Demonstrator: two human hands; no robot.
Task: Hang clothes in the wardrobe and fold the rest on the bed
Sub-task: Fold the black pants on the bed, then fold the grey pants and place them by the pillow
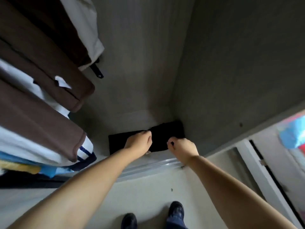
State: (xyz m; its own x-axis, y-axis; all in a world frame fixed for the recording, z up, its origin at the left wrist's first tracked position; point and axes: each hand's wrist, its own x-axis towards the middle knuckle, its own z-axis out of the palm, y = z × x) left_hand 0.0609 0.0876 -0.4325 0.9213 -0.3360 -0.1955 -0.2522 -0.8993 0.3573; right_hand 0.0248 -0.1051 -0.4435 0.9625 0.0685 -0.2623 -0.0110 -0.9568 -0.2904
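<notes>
Viewpoint: I am looking down from the head camera into the open wardrobe (148, 63), with both bare arms reaching forward.
Task item: a black folded garment (160, 138) is lying flat on the wardrobe floor, tucked into the back right corner against the grey side wall.
Left hand: my left hand (139, 142) is resting on the garment's left half, fingers curling over its upper edge; I am seeing the fingers gripping the cloth there.
Right hand: my right hand (182, 147) is sitting at the garment's near right edge, fingers curling in and pinching the black fabric.
Hanging stock: brown garments (41, 66) are hanging at the left, with white garments (82, 22) showing between and behind them.
Lower left stack: blue and yellow cloth (24, 167) is showing under the hanging pieces; I cannot tell what items these are.
Threshold: a pale sliding-door track (148, 166) is running along the wardrobe's front edge, beneath both wrists.
Floor: two dark shoes (175, 210) are standing on the pale floor (148, 192).
Right margin: something blue and red (292, 133) is blurring at the frame edge.
</notes>
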